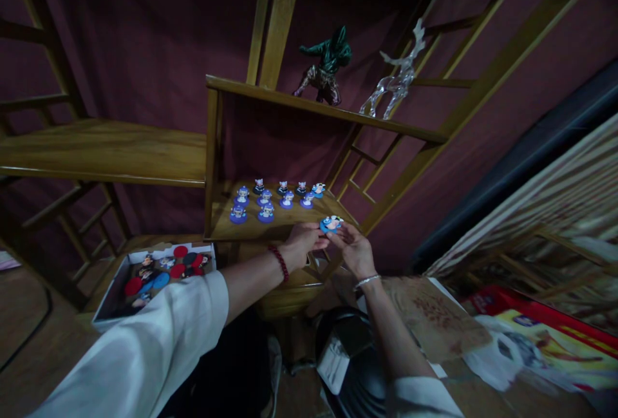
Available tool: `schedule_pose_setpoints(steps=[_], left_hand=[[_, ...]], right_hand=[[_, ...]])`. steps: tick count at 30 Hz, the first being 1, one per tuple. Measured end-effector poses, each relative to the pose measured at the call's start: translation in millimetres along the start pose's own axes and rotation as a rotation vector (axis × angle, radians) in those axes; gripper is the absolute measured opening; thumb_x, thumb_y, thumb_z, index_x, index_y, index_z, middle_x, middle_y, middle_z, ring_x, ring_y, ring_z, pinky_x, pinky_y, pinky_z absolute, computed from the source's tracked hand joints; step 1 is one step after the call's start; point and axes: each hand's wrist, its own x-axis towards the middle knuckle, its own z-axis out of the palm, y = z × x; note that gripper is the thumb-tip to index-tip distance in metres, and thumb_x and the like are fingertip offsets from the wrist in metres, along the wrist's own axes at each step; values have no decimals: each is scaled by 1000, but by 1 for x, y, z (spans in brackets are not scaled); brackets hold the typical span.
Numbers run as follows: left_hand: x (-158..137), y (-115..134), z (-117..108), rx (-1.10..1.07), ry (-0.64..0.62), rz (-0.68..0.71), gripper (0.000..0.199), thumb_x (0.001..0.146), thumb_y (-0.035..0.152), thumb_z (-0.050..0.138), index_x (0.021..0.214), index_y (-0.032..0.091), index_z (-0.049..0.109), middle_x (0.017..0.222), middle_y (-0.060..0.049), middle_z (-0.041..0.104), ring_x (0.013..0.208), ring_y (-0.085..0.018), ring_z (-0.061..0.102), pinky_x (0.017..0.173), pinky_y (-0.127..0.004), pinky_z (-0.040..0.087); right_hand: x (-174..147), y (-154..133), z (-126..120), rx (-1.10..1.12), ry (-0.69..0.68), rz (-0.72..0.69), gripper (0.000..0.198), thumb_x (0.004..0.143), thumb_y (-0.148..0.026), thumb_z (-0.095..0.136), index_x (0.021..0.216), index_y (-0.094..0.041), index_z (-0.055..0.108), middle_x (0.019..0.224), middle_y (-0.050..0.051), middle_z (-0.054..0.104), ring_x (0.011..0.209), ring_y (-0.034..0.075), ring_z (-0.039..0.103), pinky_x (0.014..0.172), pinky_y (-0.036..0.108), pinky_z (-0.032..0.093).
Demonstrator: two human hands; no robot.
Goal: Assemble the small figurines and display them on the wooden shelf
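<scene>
Both my hands meet at the front right of a low wooden shelf [284, 228]. Between them is a small figurine [332, 223] on a blue round base, with a white and pinkish body. My left hand [304, 242] pinches the base from the left. My right hand [356, 249] has its fingers closed on the figurine's right side. Behind them, several purple-based figurines [265, 212] stand in rows. At the back are dark-based figurines [282, 188], and a blue-based figurine [318, 190] stands at the right end.
A white box [109, 302] of loose figurines with red, blue and dark bases sits at lower left. A green-hooded statue [328, 64] and a clear deer [398, 80] stand on the shelf above. A black bin [357, 360], cardboard [429, 315] and a plastic bag [497, 353] lie below.
</scene>
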Motion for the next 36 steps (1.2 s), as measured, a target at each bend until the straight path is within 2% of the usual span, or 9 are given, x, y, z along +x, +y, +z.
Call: schedule_pose_setpoints(steps=[4, 9, 16, 21, 24, 28, 36], left_hand=[[15, 2, 7, -38, -55, 43, 20, 69, -5, 46, 76, 9, 58, 72, -5, 61, 61, -7, 58, 74, -23, 49], [33, 5, 14, 31, -26, 73, 19, 69, -4, 46, 72, 10, 58, 68, -3, 58, 58, -6, 55, 69, -22, 50], [58, 3, 23, 363, 103, 100, 17, 75, 6, 45, 77, 11, 61, 77, -4, 62, 55, -6, 53, 53, -17, 46], [71, -3, 23, 674, 97, 174, 21, 71, 11, 52, 87, 15, 66, 76, -5, 65, 62, -11, 57, 53, -17, 44], [76, -3, 25, 788, 99, 203, 24, 70, 15, 55, 90, 18, 67, 79, -5, 67, 65, -13, 59, 53, -17, 43], [82, -3, 32, 828, 116, 176, 22, 71, 15, 54, 90, 16, 66, 79, -6, 67, 66, -13, 60, 51, -17, 41], [95, -8, 41, 726, 129, 86, 15, 77, 13, 47, 77, 13, 62, 74, -6, 66, 59, -11, 59, 43, -16, 37]], right_hand=[[24, 17, -6, -39, -16, 22, 56, 53, -48, 72, 97, -15, 59, 85, 7, 66, 79, 20, 62, 79, 38, 50], [46, 31, -10, -103, -62, 2, 55, 54, -49, 70, 94, -14, 59, 81, 7, 66, 76, 19, 62, 76, 35, 51], [72, 40, -11, -168, -76, -32, 54, 54, -51, 69, 93, -14, 59, 82, 7, 65, 76, 19, 61, 76, 35, 50], [89, 55, -12, -206, -60, -29, 53, 55, -49, 69, 94, -14, 59, 80, 7, 65, 77, 19, 61, 78, 35, 50], [98, 61, -12, -249, -58, -17, 51, 54, -47, 70, 93, -15, 60, 80, 6, 65, 76, 18, 60, 78, 36, 49], [108, 67, -12, -256, -84, -15, 44, 57, -43, 70, 92, -17, 60, 79, 4, 65, 77, 18, 61, 79, 35, 49], [126, 79, -6, -269, -98, 21, 42, 57, -37, 70, 93, -18, 59, 84, 4, 65, 80, 17, 60, 81, 35, 48]])
